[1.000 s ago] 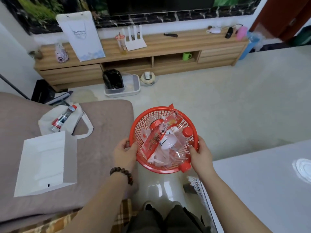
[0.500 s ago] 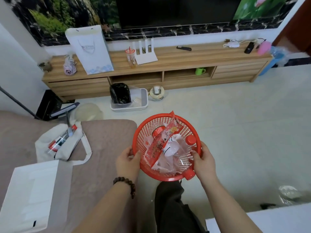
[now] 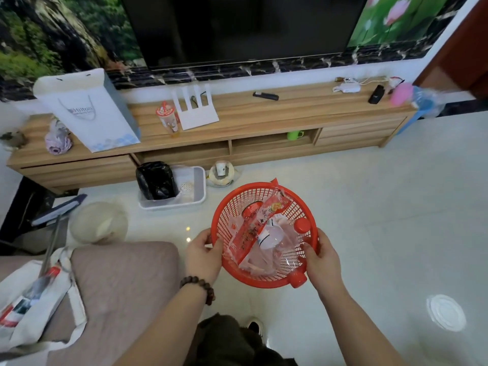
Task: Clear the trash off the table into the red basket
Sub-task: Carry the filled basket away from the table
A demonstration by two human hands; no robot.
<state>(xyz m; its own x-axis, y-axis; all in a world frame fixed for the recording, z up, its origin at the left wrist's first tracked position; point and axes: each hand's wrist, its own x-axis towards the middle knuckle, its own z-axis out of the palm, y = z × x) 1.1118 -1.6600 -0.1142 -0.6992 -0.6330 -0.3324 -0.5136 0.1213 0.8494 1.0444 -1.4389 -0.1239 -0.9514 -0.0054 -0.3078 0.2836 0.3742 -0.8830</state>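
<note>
Both hands have carried the round red plastic mesh basket [image 3: 264, 233] clear of the table, over pale floor. Left hand [image 3: 203, 256] and right hand [image 3: 323, 260] grip opposite rims. Between them, inside, lie a clear plastic bottle with a red cap [image 3: 280, 241] and a red printed wrapper [image 3: 260, 223]. Beyond the left hand, a white tray [image 3: 195, 199] holds a black bag [image 3: 155, 180].

Open floor [image 3: 369, 207] beyond the fingertips [image 3: 306, 247]; sofa cushion [image 3: 118, 281] crowds just left of the left-hand fingers [image 3: 208, 239].
</note>
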